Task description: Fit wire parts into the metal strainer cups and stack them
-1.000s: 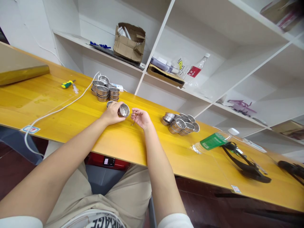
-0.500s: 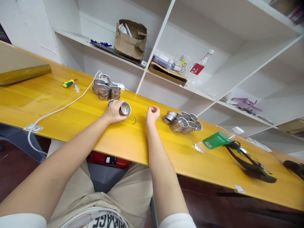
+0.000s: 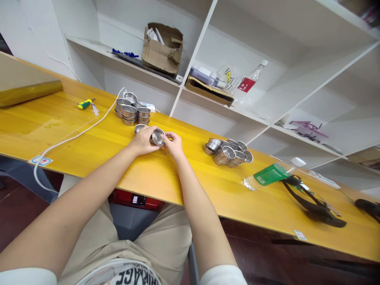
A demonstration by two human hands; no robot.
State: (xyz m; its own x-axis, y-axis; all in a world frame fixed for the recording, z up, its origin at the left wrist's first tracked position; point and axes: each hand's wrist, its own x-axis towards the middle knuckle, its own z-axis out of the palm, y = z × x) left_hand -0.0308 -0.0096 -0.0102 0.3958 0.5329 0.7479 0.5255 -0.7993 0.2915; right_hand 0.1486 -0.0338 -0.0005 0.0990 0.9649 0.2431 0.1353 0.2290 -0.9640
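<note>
My left hand [image 3: 143,141] is wrapped round a perforated metal cup [image 3: 157,137], its open mouth tilted toward me and to the right. The fingers of my right hand [image 3: 173,143] are closed at the cup's right rim; whether they pinch something small there is hidden. Just behind my left hand, another metal cup [image 3: 139,128] stands on the yellow table [image 3: 190,182]. Further back on the left is a group of stacked cups [image 3: 129,111], and a second group [image 3: 228,152] lies to the right of my right hand.
A white cable [image 3: 74,137] crosses the table's left side near a green-yellow screwdriver [image 3: 85,104]. To the right are a green-labelled bottle [image 3: 270,175] and a black strapped item [image 3: 314,206]. White shelves behind hold a torn cardboard box [image 3: 162,55] and a red-labelled bottle [image 3: 246,84].
My right hand has moved left to the rim of the cup in my left hand. The small curved hook that lay on the table between my hands is now mostly hidden by it.
</note>
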